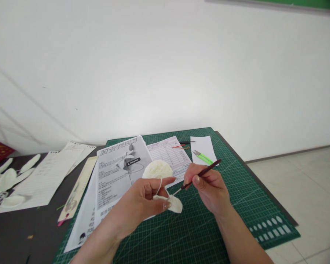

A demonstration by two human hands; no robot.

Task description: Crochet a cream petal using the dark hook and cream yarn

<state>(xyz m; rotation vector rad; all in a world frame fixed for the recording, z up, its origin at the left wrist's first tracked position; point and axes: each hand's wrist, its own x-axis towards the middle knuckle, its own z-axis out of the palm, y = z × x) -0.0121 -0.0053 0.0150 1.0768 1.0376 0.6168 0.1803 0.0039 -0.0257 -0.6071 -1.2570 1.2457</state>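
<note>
Though partly behind yarn (pixel 157 169), printed sheets (pixel 110 183) nearby

We've got a little rounded white crocheted yarn piece (pixel 176 205) midair, dark-maroon-handled metal hook (pixel 211 167) slanting down to its edge.

Green-handled snips (pixel 204 158) lie on a small white sheet (pixel 205 143) at the far side of the green mat (pixel 247 190). To the left, a bookmark (pixel 79 185) lies beside lined papers (pixel 42 179)

Maroon on the hook handle (pixel 206 171), creamy white on yarn ball (pixel 157 169) and crochet piece (pixel 176 204), pale grid across the green mat (pixel 187 234).
</note>
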